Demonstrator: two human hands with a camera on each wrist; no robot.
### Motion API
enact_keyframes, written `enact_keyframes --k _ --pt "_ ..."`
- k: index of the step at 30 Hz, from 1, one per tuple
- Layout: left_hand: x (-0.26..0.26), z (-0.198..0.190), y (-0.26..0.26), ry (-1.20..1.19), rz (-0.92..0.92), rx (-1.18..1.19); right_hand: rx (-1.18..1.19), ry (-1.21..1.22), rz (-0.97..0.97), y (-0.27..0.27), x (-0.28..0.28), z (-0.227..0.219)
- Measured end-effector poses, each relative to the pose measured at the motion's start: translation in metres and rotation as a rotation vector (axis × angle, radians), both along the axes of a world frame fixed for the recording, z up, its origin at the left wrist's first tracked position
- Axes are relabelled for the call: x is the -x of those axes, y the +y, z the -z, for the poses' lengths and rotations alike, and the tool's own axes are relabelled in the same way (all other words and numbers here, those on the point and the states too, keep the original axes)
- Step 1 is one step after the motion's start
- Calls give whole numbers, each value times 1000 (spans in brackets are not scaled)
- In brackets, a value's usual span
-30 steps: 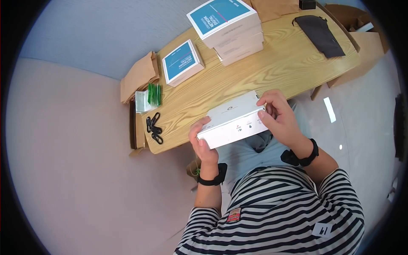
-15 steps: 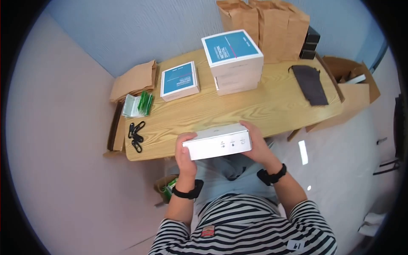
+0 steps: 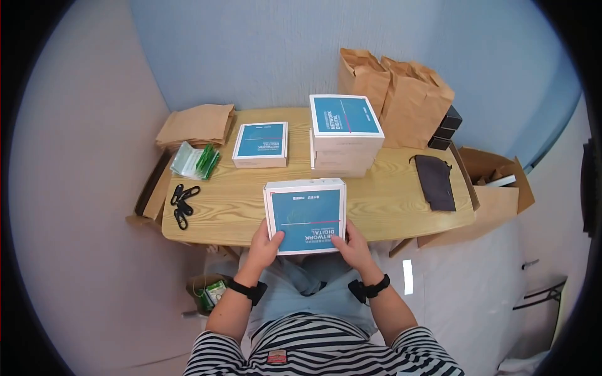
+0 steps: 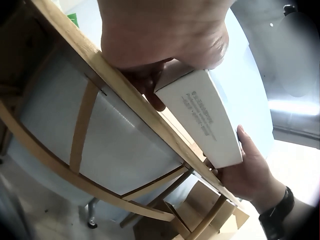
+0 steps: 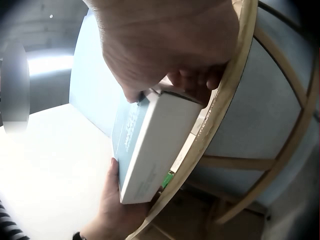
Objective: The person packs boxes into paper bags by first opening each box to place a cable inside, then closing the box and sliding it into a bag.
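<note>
Your left hand (image 3: 263, 249) and right hand (image 3: 355, 247) grip the blue-and-white "NETWORK DIGITAL" box (image 3: 305, 207) by its near corners at the wooden table's (image 3: 389, 213) front edge; its nearly square blue face tilts up toward you, printed line crosswise.

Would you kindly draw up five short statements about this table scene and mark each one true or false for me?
1. The left hand and the right hand hold one box between them. True.
2. The dark pouch lies at the left end of the table. False: it lies toward the right end.
3. Black clips lie near the table's left end. True.
4. The held box's blue side faces the floor. False: it faces up toward the head camera.
5. Tall paper bags stand behind the stack of boxes. True.
</note>
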State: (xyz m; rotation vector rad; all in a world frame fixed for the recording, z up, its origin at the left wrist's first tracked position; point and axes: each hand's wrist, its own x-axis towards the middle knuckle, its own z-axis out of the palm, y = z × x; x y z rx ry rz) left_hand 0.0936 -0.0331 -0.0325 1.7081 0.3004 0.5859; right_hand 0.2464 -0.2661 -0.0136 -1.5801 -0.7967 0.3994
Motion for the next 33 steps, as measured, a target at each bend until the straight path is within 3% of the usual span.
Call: enact_keyframes --k 5,7,8,9,11,12,14,16,23,33 --pt "-12 3 17 31 22 120 -152 119 -31 -5 6 18" --pt "-25 12 32 -265 64 400 -203 204 -11 -10 4 9" --pt "-27 15 48 -194 -5 243 -232 354 -26 -17 9 -17" --pt "-31 7 54 -193 -5 246 -259 507 -38 -22 11 -37" --pt "-37 -9 60 95 -233 -176 -307 413 -52 -25 3 -57" --pt "-41 -9 57 90 -334 -201 -335 396 37 -25 -3 -73" --pt "-40 -20 46 157 -336 -315 -361 343 150 -18 -9 -121" --pt "-38 -30 40 227 -325 -564 -405 366 162 -17 -39 -124" --pt "-35 -28 44 178 -322 -508 -524 403 265 5 -115 -152" --pt "-36 -28 43 161 -338 -524 -387 398 289 37 -174 -161"
